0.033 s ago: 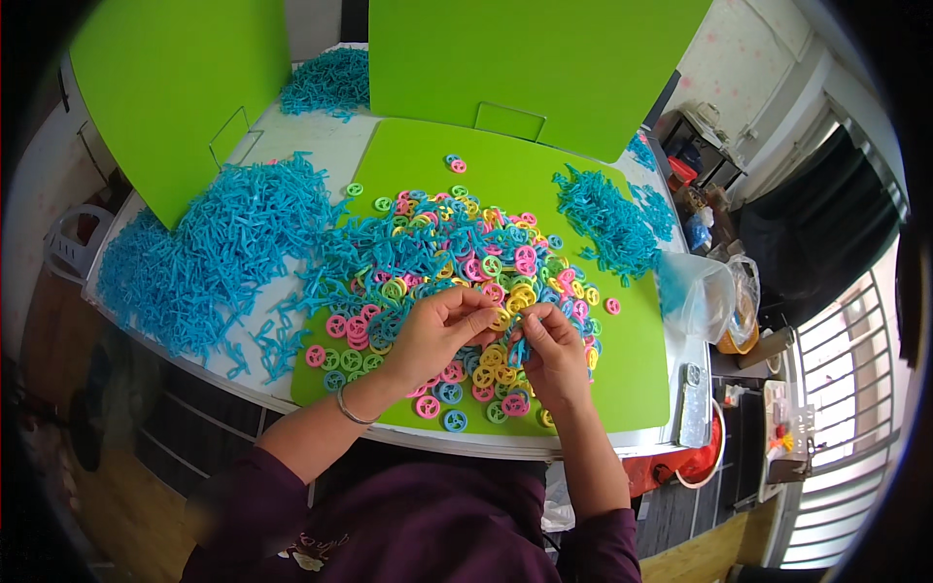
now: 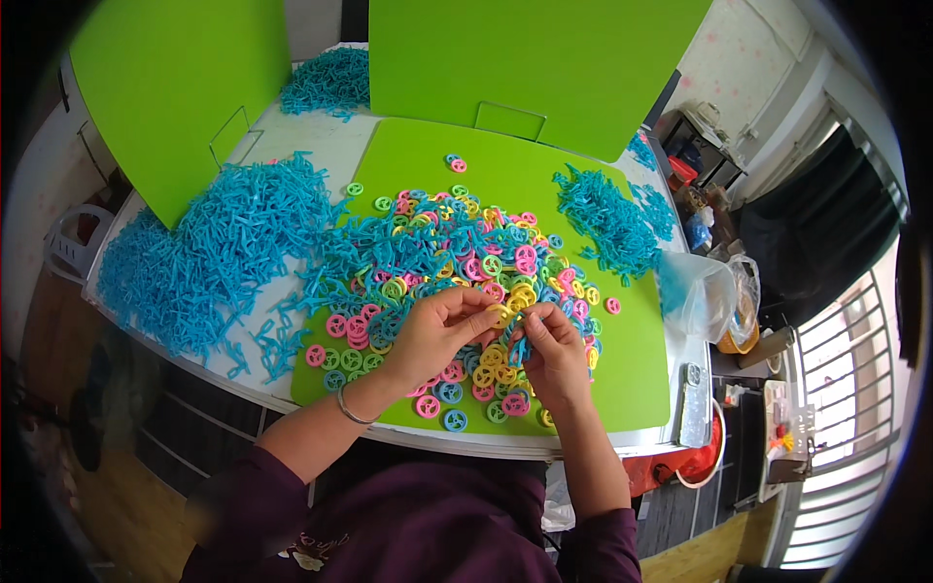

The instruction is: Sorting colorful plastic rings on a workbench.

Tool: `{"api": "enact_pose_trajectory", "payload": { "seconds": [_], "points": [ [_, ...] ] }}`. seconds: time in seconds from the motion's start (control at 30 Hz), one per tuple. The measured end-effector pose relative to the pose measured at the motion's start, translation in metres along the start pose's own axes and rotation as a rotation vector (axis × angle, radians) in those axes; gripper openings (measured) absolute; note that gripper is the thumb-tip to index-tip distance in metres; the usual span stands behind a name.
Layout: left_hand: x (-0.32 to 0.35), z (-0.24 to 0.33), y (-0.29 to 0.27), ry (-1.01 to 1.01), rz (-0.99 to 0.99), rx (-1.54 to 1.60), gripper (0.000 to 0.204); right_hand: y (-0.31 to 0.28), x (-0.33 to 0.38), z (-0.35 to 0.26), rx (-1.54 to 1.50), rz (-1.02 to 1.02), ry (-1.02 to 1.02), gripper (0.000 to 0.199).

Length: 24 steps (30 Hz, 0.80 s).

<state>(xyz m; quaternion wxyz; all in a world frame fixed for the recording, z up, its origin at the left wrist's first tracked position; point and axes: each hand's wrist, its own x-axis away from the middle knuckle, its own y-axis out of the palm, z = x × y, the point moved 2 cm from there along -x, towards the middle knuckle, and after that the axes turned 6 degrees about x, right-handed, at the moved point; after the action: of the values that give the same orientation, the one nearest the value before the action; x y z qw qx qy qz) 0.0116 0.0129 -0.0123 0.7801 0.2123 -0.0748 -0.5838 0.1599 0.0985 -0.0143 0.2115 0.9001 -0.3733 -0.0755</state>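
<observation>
Between the thumb and fingers of my left hand (image 2: 439,335) is a small yellow plastic wheel (image 2: 504,315). Close beside it, my right hand (image 2: 556,361) pinches a blue forked plastic piece (image 2: 520,348), its ends hanging below the fingertips. Both hands meet just above the near part of a heap of small spoked wheels (image 2: 494,374) in pink, yellow, green and blue. Over the heap's far left part lie many loose blue pieces (image 2: 389,248). My fingers partly hide where the wheel and the blue piece come together.
A green board (image 2: 632,379) lies under the heap on a white table (image 2: 277,126). Blue pieces form a large pile (image 2: 233,243) at left and a smaller pile (image 2: 607,223) at right. Upright green panels (image 2: 535,68) stand behind. A clear plastic box (image 2: 693,403) sits at the right edge.
The yellow wheel at my left fingertips is turned slightly. Both hands stay nearly in place, and the piles look the same.
</observation>
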Motion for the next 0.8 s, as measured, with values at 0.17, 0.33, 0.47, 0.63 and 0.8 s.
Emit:
{"api": "enact_pose_trajectory", "payload": {
  "seconds": [0.17, 0.33, 0.47, 0.63, 0.8],
  "points": [
    [0.003, -0.003, -0.002, 0.018, -0.027, -0.106, 0.021, 0.002, 0.0, 0.002, -0.012, -0.017, 0.01, 0.004],
    [0.01, 0.001, 0.002, 0.208, -0.015, -0.303, 0.018, 0.002, 0.0, 0.002, -0.032, -0.051, 0.039, 0.004],
    [0.012, -0.002, 0.003, 0.319, -0.018, -0.39, 0.022, -0.002, 0.0, 0.004, 0.01, -0.033, 0.047, 0.005],
    [0.013, 0.008, 0.008, 0.75, -0.112, -0.752, 0.022, -0.002, 0.001, 0.002, 0.065, -0.02, 0.066, 0.005],
    [0.01, 0.009, 0.012, 0.403, -0.007, -0.499, 0.016, 0.001, 0.003, 0.01, -0.007, -0.098, 0.096, 0.011]
  ]
}}
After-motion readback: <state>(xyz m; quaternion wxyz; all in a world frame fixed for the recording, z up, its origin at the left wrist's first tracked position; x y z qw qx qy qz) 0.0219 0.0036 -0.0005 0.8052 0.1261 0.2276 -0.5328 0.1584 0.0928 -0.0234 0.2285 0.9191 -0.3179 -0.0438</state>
